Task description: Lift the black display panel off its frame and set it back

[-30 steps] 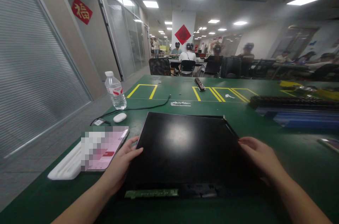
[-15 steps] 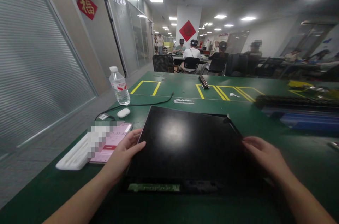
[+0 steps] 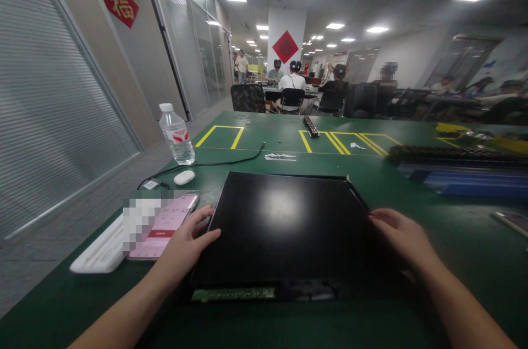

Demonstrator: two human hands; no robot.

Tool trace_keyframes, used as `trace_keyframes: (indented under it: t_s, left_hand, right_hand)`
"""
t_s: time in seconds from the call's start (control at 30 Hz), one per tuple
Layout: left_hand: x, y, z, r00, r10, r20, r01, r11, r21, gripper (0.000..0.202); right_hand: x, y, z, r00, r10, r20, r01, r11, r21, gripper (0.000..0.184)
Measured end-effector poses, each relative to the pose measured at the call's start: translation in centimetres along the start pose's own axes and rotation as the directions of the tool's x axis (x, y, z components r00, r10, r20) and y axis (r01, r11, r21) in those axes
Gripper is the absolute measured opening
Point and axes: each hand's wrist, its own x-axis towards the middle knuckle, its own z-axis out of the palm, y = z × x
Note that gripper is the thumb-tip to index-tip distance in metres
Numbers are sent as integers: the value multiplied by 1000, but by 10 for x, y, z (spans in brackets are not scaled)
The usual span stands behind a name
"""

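A flat black display panel [image 3: 284, 228] lies on the green table [image 3: 256, 134] in front of me, with a strip of green circuit board [image 3: 233, 294] along its near edge. My left hand [image 3: 185, 247] grips the panel's left edge, thumb on top. My right hand [image 3: 402, 239] holds the right edge, fingers curled over it. A thin black strip sticks out at the panel's far right corner [image 3: 350, 183].
Left of the panel lie a phone with a pink screen [image 3: 165, 225] on a white tray [image 3: 97, 255], a white mouse [image 3: 183, 177], a black cable [image 3: 223, 163] and a water bottle [image 3: 176, 134]. Blue trays with dark parts [image 3: 457, 170] stand at right. People sit at far tables.
Both hands stay on the panel's edges. The view has shifted slightly; the panel sits about where it was.
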Motion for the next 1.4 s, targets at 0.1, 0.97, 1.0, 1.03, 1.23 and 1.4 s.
trace_keyframes:
  t_s: [0.1, 0.97, 1.0, 1.03, 1.23, 1.4]
  left_hand:
    - [0, 1, 1, 999, 32, 2, -32, 999, 18, 57]
    - [23, -30, -12, 950, 288, 125, -308, 780, 545, 51]
    - [23, -30, -12, 948, 289, 131, -312, 770, 556, 51]
    - [24, -30, -12, 947, 289, 137, -315, 764, 564, 52]
    - [26, -34, -13, 943, 303, 137, -324, 746, 582, 50]
    - [27, -35, -13, 937, 316, 149, -340, 732, 590, 50]
  right_hand:
    - [0, 0, -1, 1000, 3, 3, -3, 1000, 11, 37]
    - [1, -2, -1, 1000, 26, 16, -26, 1000, 3, 35]
    - [1, -3, -1, 999, 34, 15, -34, 999, 1, 36]
    - [0, -3, -1, 999, 38, 19, -38, 999, 0, 37]
    - [1, -1, 0, 1000, 9, 13, -9, 1000, 9, 34]
    - [0, -4, -3, 1000, 7, 30, -6, 1000, -21, 35]
